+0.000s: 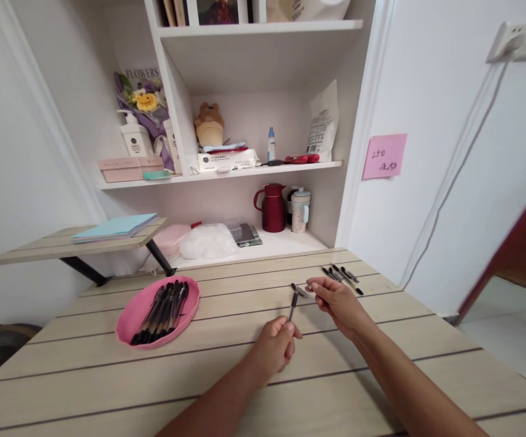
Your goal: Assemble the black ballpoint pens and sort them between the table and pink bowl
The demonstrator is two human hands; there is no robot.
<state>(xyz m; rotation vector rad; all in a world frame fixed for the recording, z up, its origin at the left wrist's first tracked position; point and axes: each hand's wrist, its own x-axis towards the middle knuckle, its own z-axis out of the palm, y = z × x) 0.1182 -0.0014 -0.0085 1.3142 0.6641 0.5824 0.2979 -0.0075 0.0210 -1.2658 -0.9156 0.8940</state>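
1. A person's left hand (276, 347), at lower center of the frame, grasps a pen (294, 300) between thumb and curled fingers, its dark end angled toward the top of the picture.

2. To its right, the right hand (336, 300) brings thumb and forefinger together on a small piece (309, 287), too tiny to identify, held near the pen but apart from it.

3. Just beyond the pen's upper end, a dark-and-clear pen part (301, 292) appears between the hands, too blurred to tell whether it is a whole pen.

4. At right of center, loose pens (341, 277) lie scattered on the slatted wooden counter (240, 291), near the right hand.

5. At left, a pink tray (193, 292) with a wavy rim holds a bundle of black pens (165, 312), laid side by side at a slant.

6. Behind the tray, light-blue paper (112, 229) rests on a raised stand (39, 246), while a red jug (273, 209) stands on the lower shelf at upper center.
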